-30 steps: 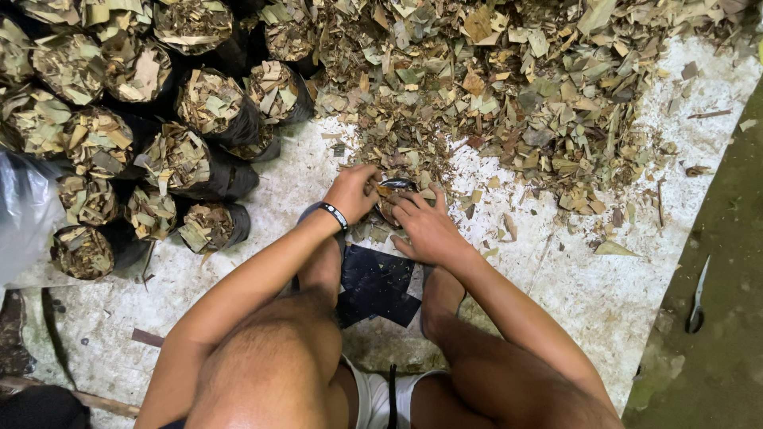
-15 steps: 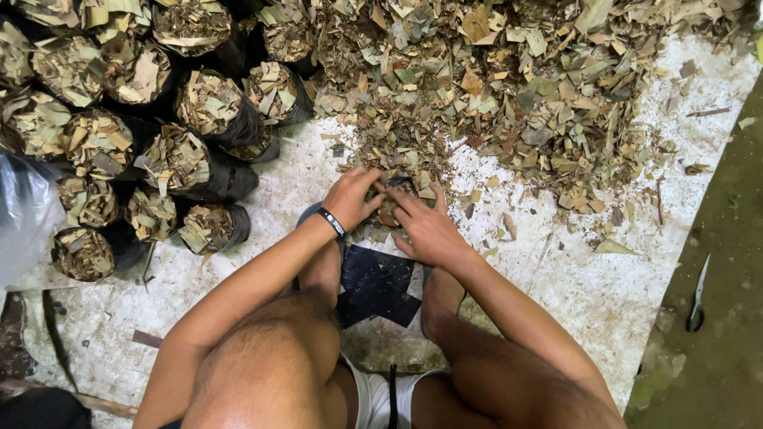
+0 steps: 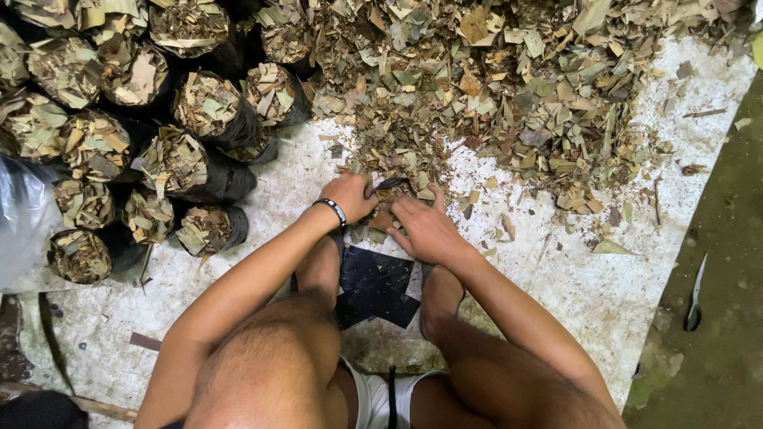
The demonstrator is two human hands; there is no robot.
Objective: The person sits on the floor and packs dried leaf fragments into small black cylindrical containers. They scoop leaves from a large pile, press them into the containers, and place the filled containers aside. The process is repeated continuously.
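A small black bag (image 3: 392, 184) sits at the near edge of the dry leaf pile (image 3: 509, 87), between both hands. The left hand (image 3: 350, 195), with a black wristband (image 3: 331, 210), curls its fingers narrowly around the bag's rim at 9 o'clock. The right hand (image 3: 425, 226) lies palm-down at 4 o'clock, fingers spread over leaf bits and touching the bag. Both forearms reach forward over bent knees. About a dozen filled black bags (image 3: 207, 111) stand at 10 o'clock. One knife (image 3: 695, 295) lies at 3 o'clock.

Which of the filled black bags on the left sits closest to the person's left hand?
The small leaf-filled bag at the cluster's lower right edge, tipped sideways; every other bag lies farther from the left hand.
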